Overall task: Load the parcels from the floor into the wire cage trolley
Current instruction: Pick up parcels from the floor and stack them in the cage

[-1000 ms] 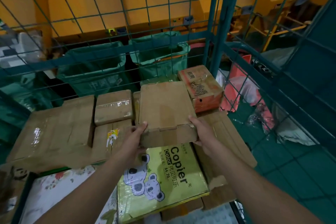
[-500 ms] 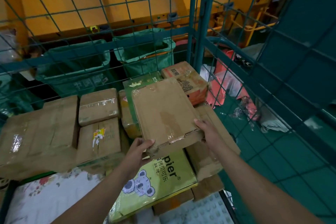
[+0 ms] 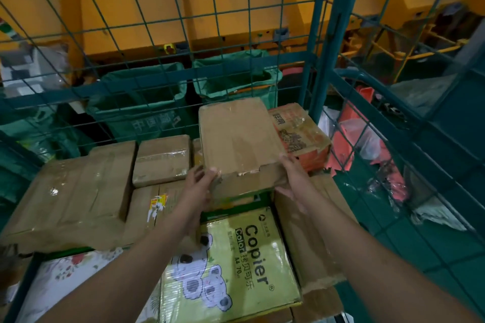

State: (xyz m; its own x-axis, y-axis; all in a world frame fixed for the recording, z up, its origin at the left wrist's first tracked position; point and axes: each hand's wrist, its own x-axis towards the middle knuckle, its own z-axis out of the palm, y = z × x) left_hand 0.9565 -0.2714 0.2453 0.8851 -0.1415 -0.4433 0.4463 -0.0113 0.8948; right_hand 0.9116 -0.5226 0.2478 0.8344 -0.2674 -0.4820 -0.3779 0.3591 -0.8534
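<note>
A flat brown cardboard parcel (image 3: 237, 136) lies on top of the stacked parcels inside the green wire cage trolley (image 3: 319, 42). My left hand (image 3: 199, 183) grips its near left corner, thumb on top. My right hand (image 3: 292, 174) holds its near right corner, fingers curled under the edge. Under its near edge lies a yellow-green copier paper box (image 3: 231, 262). An orange printed box (image 3: 301, 134) sits just right of the parcel, against the cage corner post.
Several taped brown boxes (image 3: 73, 191) fill the trolley's left side, and a white floral parcel (image 3: 68, 278) lies at the near left. Green sacks (image 3: 141, 102) stand behind the mesh. Red and grey bags (image 3: 367, 139) lie on the green floor to the right.
The brown parcel has moved farther back over the stack and now sits squarer beside the orange box. Both hands kept hold of its near corners.
</note>
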